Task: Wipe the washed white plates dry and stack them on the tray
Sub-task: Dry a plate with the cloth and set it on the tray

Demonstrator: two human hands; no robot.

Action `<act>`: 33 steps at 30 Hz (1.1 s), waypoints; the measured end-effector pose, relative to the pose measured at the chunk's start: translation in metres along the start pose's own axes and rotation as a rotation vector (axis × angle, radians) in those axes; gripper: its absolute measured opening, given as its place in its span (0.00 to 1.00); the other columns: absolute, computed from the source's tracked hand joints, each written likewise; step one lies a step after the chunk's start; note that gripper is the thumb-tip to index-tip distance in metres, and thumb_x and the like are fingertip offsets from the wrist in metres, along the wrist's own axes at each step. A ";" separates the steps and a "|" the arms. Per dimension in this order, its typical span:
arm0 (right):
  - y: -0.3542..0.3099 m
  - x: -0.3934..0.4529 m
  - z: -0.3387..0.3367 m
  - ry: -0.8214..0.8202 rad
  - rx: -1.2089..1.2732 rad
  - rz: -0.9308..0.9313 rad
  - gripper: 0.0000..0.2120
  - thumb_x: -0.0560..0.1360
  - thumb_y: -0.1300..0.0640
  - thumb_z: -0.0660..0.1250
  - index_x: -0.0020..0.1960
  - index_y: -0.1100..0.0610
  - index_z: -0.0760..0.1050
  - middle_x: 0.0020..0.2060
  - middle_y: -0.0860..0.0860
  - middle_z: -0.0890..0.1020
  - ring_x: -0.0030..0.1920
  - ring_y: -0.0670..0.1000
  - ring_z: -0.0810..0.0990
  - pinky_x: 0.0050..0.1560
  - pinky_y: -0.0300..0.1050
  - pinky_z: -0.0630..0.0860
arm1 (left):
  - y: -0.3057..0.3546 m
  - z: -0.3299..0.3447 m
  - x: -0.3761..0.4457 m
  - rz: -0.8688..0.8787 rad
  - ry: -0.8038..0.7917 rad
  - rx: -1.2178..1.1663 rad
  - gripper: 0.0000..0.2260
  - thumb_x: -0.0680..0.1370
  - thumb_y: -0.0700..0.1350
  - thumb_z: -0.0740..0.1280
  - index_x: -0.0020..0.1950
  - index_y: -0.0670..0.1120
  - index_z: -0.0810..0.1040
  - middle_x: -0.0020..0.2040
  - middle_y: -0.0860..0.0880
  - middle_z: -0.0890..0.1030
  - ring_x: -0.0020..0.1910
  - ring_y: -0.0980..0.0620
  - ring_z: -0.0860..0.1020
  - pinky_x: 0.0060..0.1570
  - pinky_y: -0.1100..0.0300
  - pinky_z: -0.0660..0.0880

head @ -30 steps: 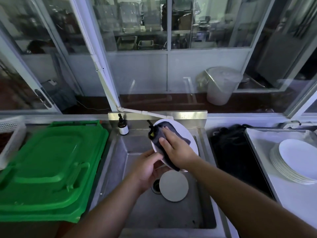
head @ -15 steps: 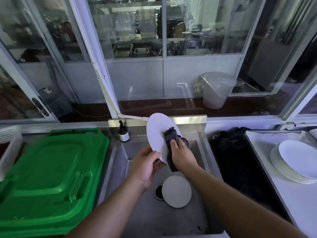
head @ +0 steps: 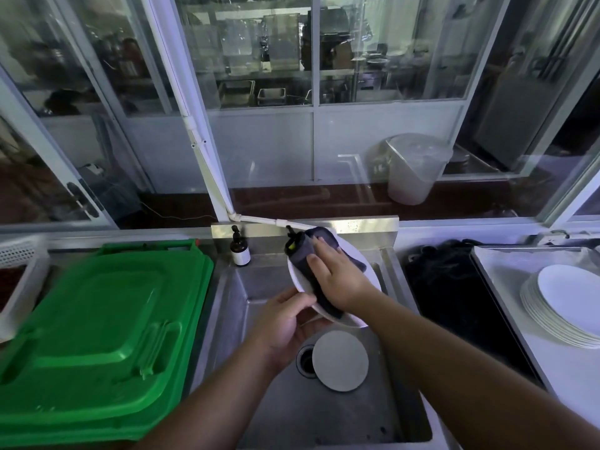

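Above a steel sink (head: 259, 401), a person tilts a white plate (head: 370, 271), its face turned up toward the camera and its long axis running from the faucet at upper left down to lower right. The left hand (head: 282, 323) grips the plate's lower rim, thumb curled over the edge. The right hand (head: 337, 277) lies flat with straight fingers, pressing a dark grey cloth (head: 311, 254) onto the plate's face. Below the plate a round drain cover (head: 340, 360) lies beside the open drain. A brown pump bottle (head: 239, 246) stands at the sink's back left corner, and a green bin lid (head: 97, 336) fills the counter on the left. On the right, past a black mat (head: 461, 303), a stack of white plates (head: 565, 310) rests on a tray (head: 506, 271).
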State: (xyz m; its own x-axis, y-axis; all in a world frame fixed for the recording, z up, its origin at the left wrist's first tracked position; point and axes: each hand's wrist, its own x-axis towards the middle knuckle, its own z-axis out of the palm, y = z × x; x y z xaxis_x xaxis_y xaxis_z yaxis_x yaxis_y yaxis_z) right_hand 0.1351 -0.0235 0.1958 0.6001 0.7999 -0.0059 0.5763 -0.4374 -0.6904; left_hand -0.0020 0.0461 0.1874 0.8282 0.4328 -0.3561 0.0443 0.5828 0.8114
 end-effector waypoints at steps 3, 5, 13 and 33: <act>0.015 0.020 0.000 0.064 -0.044 0.013 0.25 0.88 0.47 0.49 0.85 0.48 0.56 0.84 0.47 0.59 0.84 0.47 0.51 0.83 0.50 0.46 | 0.003 0.000 -0.003 0.012 -0.011 0.027 0.12 0.81 0.32 0.62 0.59 0.33 0.83 0.56 0.34 0.85 0.55 0.40 0.84 0.56 0.46 0.83; 0.025 0.029 -0.002 0.086 -0.054 0.069 0.27 0.88 0.44 0.49 0.85 0.47 0.55 0.84 0.47 0.58 0.84 0.49 0.52 0.83 0.55 0.49 | 0.004 -0.001 -0.003 0.015 -0.002 0.019 0.13 0.81 0.32 0.62 0.58 0.36 0.84 0.57 0.35 0.85 0.53 0.42 0.85 0.53 0.47 0.83; 0.041 0.037 -0.017 0.159 0.155 0.271 0.25 0.83 0.42 0.63 0.78 0.47 0.67 0.66 0.51 0.79 0.64 0.58 0.78 0.60 0.50 0.72 | 0.013 -0.009 -0.008 0.046 -0.014 0.070 0.16 0.81 0.31 0.61 0.52 0.43 0.88 0.55 0.39 0.86 0.50 0.45 0.86 0.48 0.50 0.84; 0.053 0.005 -0.004 0.301 1.146 0.640 0.20 0.71 0.52 0.82 0.57 0.61 0.82 0.48 0.59 0.88 0.47 0.61 0.88 0.48 0.58 0.85 | 0.003 -0.018 -0.006 0.107 -0.017 -0.082 0.15 0.76 0.31 0.67 0.63 0.38 0.81 0.59 0.37 0.84 0.54 0.44 0.86 0.46 0.53 0.84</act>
State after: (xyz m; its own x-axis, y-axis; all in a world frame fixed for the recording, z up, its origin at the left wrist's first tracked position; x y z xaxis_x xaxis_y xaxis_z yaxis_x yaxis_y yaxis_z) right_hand 0.1706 -0.0446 0.1620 0.7702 0.4004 -0.4964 -0.5449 0.0087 -0.8384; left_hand -0.0171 0.0575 0.1833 0.8353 0.4841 -0.2604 -0.0903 0.5881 0.8038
